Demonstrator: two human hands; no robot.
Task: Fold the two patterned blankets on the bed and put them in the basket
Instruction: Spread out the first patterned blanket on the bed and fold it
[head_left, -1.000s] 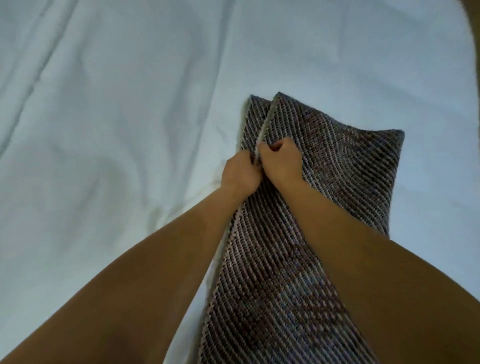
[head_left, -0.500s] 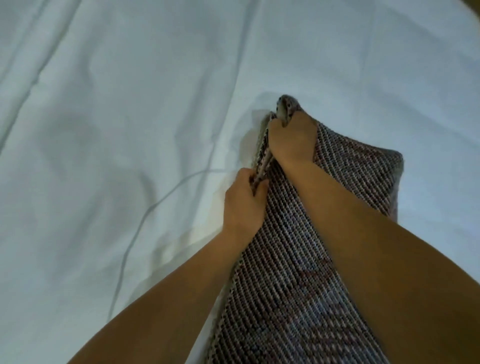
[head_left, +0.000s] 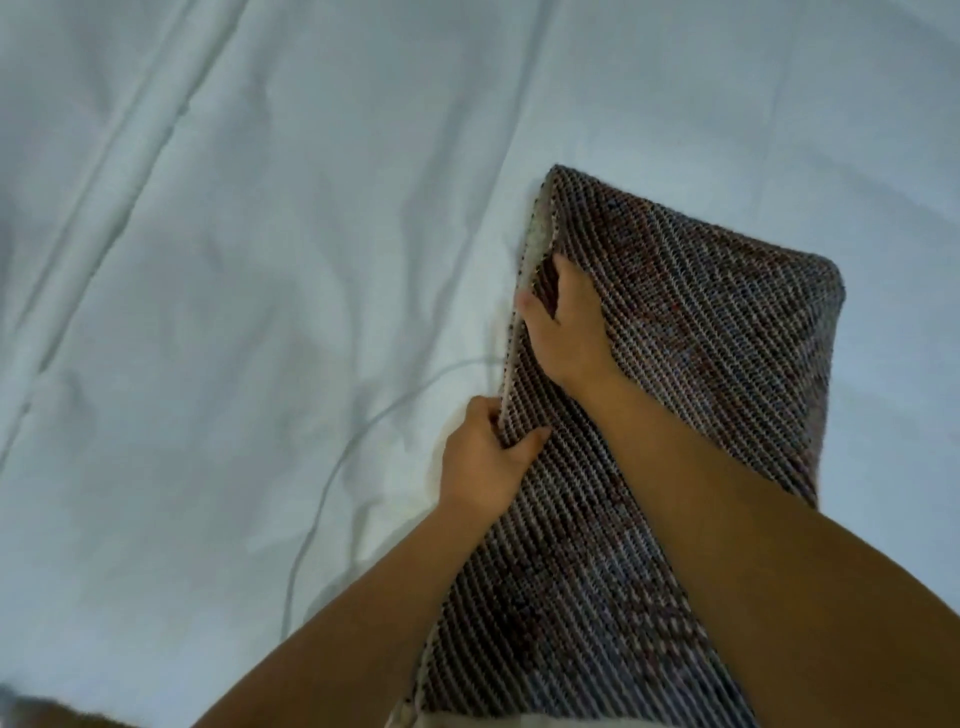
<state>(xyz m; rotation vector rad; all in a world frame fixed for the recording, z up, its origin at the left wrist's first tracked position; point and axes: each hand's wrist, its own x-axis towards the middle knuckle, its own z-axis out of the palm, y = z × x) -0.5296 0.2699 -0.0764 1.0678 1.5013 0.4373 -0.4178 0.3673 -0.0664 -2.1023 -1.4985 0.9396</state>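
Item in hand: one patterned blanket (head_left: 701, 338), lying right of centre on the bed's white sheet (head_left: 260, 260), doubled into a long narrow band running from the lower edge of view up to a squared far end. Left hand (head_left: 485, 457): closed on the band's left edge, thumb on top, fingers beneath, pinching the layers together. Right hand (head_left: 566, 322): further up the same edge, fingertips tucked between the layers, thumb outside by the pale underside, gripping cloth rather than lying flat. Judged stage: first blanket part-folded, edges being aligned; crosswise folds down to a basket-sized bundle not yet made. Second blanket: not in view. Basket: not in view, so nothing placed as far as visible. Surroundings, left to right: brownish blur (head_left: 31, 714) at the lower left corner, unidentifiable; long raised creases (head_left: 119, 171) across the sheet; thin pale curved line (head_left: 332, 467), cord or sharp crease, cannot tell which, ending just beside the left hand. Possible hindrance: that line, if a cord, near enough to the blanket's edge to catch in a fold.
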